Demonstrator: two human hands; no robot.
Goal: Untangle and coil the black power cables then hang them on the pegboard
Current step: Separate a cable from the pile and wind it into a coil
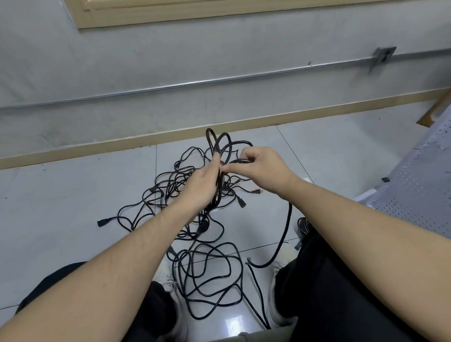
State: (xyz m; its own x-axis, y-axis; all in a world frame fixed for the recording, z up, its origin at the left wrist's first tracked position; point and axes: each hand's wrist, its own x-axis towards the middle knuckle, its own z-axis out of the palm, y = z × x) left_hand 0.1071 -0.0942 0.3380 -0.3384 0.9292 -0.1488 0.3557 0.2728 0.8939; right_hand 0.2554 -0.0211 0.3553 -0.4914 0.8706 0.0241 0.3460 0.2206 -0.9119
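Grey floor tiles [65, 203] carry the tangled black cables [205, 270]. Left hand [202, 187] grips upright loops [218, 145]; right hand [260, 166], just beside, pinches a strand running sideways toward them.

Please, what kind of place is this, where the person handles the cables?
Probably an indoor utility or waiting area, not a home. The floor is pale glossy tile, a metal conduit runs along the bare wall to an outlet box, and a perforated metal bench stands at the right.
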